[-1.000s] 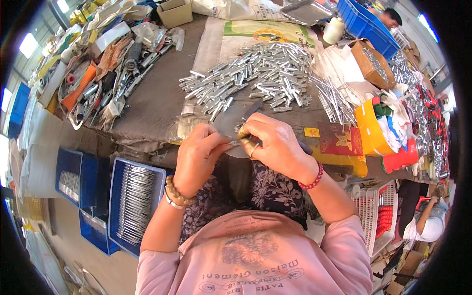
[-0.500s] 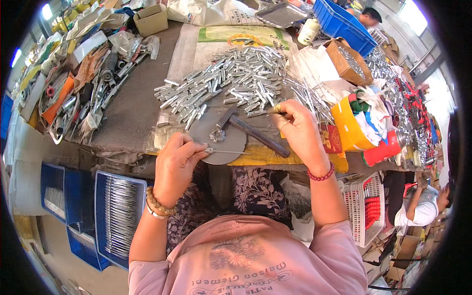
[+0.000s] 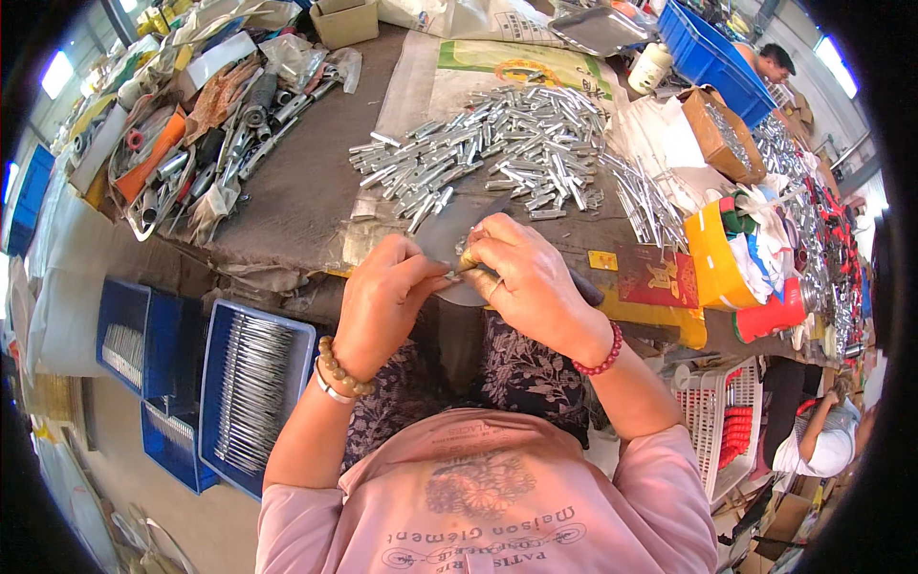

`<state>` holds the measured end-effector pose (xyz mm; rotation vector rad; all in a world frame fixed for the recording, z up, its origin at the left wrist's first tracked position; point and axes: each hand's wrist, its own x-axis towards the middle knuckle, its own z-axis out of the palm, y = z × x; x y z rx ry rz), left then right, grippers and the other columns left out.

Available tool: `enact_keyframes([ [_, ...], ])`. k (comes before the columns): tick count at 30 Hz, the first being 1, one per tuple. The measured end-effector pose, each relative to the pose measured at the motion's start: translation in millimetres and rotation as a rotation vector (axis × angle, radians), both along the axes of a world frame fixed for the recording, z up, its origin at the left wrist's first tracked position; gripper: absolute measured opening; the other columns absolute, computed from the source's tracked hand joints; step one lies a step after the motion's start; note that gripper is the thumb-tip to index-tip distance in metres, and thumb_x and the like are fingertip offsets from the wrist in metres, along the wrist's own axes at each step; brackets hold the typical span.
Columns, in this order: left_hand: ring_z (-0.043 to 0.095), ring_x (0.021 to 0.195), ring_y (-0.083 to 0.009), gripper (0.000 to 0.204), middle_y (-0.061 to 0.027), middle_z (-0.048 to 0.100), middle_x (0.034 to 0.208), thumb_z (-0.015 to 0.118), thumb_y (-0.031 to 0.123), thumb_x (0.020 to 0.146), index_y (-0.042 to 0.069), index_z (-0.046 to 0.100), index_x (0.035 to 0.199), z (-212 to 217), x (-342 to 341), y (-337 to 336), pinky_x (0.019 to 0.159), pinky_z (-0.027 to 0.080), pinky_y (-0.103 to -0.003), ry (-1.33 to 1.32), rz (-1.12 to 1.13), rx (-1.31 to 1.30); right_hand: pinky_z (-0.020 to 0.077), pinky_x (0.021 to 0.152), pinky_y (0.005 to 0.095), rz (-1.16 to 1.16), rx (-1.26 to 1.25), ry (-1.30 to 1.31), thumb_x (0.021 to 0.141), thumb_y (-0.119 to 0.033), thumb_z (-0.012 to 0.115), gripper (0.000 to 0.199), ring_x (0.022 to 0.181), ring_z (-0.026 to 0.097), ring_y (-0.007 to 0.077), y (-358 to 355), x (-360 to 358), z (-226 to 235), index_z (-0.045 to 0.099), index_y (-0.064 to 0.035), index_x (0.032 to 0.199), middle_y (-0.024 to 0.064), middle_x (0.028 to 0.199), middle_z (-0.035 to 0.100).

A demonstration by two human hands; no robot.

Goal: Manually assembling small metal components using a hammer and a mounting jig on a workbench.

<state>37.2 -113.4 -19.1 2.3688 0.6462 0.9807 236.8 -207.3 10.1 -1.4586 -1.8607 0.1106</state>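
My left hand and my right hand meet at the table's near edge, fingertips almost touching. The left pinches a thin metal rod, of which only a short bit shows between the hands. My right thumb and forefinger are closed at that same spot; what they grip is hidden. Beneath them lies a round grey plate, largely covered by my hands. A hammer pokes out behind my right hand, handle end showing. Just beyond is a pile of short silvery metal tubes, with longer thin rods to its right.
Tools and bags crowd the table's left. On the right stand a yellow container with cloths, a red bottle and a cardboard box. Blue bins of metal rods sit low left; a white basket low right. Other people are at right.
My right hand has come left and down from the tube pile to my left hand's fingertips. It now covers most of the hammer. The view has shifted, moving the scene rightward.
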Motion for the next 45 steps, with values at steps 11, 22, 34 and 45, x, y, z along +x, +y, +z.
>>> enact_keyframes([
  [11,0.064,0.080,-0.0309,0.016,-0.0090,0.062,0.088,0.085,0.009,0.083,0.006,0.077,0.096,2,-2,1,0.070,0.051,-0.042,-0.011,-0.028,-0.013,0.0518,0.085,0.0468,0.021,-0.002,-0.170,0.083,0.001,0.069,0.012,0.095,0.064,0.0351,4,-4,7,0.064,-0.0031,0.092,0.0128,0.102,0.058],
  [22,0.066,0.082,-0.0244,0.017,-0.0084,0.065,0.091,0.085,0.000,0.083,0.002,0.078,0.098,-3,-2,2,0.072,0.052,-0.033,-0.029,-0.011,-0.177,0.0540,0.085,0.0459,-0.165,-0.004,-0.261,0.087,-0.007,0.073,0.025,0.097,0.068,0.0323,-14,5,17,0.072,-0.0059,0.112,0.0105,0.100,0.065],
  [34,0.065,0.083,-0.0236,0.018,-0.0080,0.065,0.090,0.085,-0.001,0.083,0.000,0.079,0.100,-1,-2,2,0.073,0.051,-0.033,-0.041,-0.017,-0.212,0.0570,0.087,0.0450,-0.363,-0.050,-0.377,0.078,0.001,0.077,0.049,0.099,0.068,0.0331,-34,35,-3,0.073,-0.0059,0.126,0.0120,0.100,0.062],
  [45,0.065,0.082,-0.0247,0.018,-0.0082,0.065,0.090,0.085,0.000,0.083,0.001,0.078,0.100,-3,-4,6,0.072,0.051,-0.034,-0.037,-0.043,-0.178,0.0538,0.064,0.0384,-0.251,0.141,-0.179,0.079,0.004,0.074,0.062,0.073,0.066,0.0266,-59,3,12,0.077,-0.0218,0.136,0.0062,0.088,0.061],
])
